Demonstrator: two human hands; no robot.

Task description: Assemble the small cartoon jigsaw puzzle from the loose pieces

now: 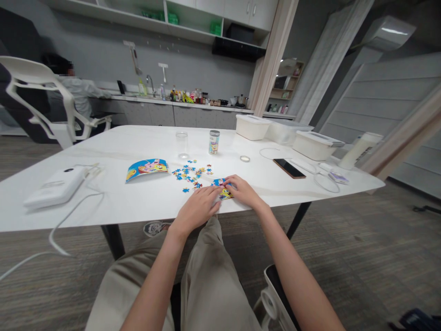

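Observation:
Near the table's front edge, a partly joined jigsaw puzzle [226, 195] lies under my fingers, with a cartoon picture in blue and yellow. My left hand [198, 207] rests on its left side, fingers stretched out and thumb apart. From the right, my right hand [243, 191] has its fingertips closed together at the puzzle's upper part, seemingly on a puzzle piece that they mostly hide. Loose jigsaw pieces [188, 173] are scattered just beyond my left hand. Left of them lies a curved picture sheet [148, 169] with cartoon figures.
Behind the pieces stand a clear jar [182, 145] and a cartoon-printed can [214, 142]; a ring-shaped lid [245, 158] lies nearby. To the right are a phone [289, 168], cables and white bins [252, 127]. A white device [55, 186] with cables sits left. A person [77, 94] sits behind.

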